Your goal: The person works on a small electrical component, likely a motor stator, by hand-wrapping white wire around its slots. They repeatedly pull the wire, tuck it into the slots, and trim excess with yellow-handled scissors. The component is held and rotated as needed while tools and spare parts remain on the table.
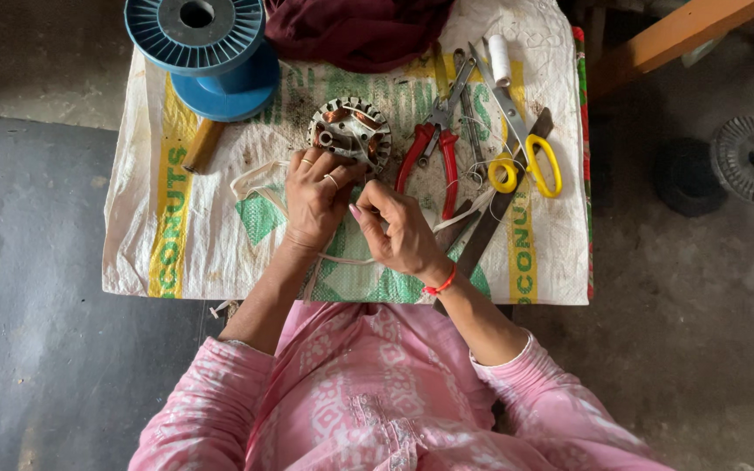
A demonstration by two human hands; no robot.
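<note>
A person in a pink printed tunic bent over a motor stator (pixel 351 133) with copper windings, which sat at the far centre of a white woven sack (pixel 202 235) spread over a small table. The left hand (pixel 316 196), fingers curled, gripped the stator's near edge. Just beside it, the right hand (pixel 403 231) pinched a thin white thread (pixel 342 260) between thumb and fingertips. Red-handled pliers (pixel 429 153) and yellow-handled scissors (pixel 525 148) lay to the right, a blue wire spool (pixel 207 52) at far left.
</note>
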